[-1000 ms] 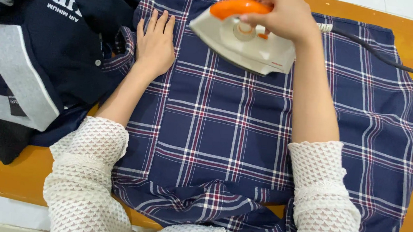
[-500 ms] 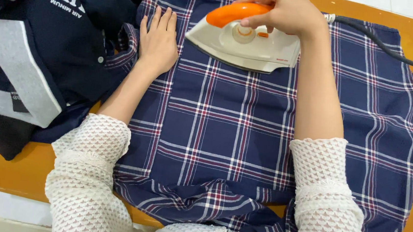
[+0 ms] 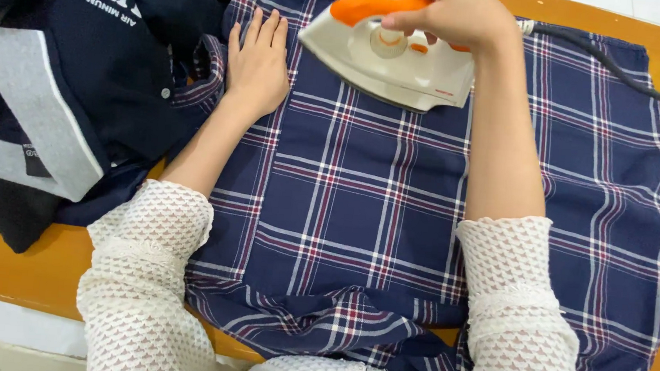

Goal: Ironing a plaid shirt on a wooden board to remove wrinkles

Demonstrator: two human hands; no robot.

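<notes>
1. I see the iron (image 3: 391, 57), white with an orange handle, sitting at the far end of the plaid shirt (image 3: 391, 206), its nose pointing left.
2. My right hand (image 3: 453, 15) is clenched around that orange handle, forearm running straight back to a white lace sleeve (image 3: 513, 302).
3. A dark cord (image 3: 614, 70) trails off the iron's heel to the right, across the shirt's edge.
4. My left hand (image 3: 259, 62) lies flat, fingers together and holding nothing, pressing the shirt just left of the iron's nose.
5. The shirt, navy with white and red lines, is spread over an orange-brown wooden desk (image 3: 9, 270).
6. A dark navy garment (image 3: 112, 58) with a grey panel is heaped at the left, touching the shirt.
7. Pale floor (image 3: 5, 325) shows past the desk's near edge.
</notes>
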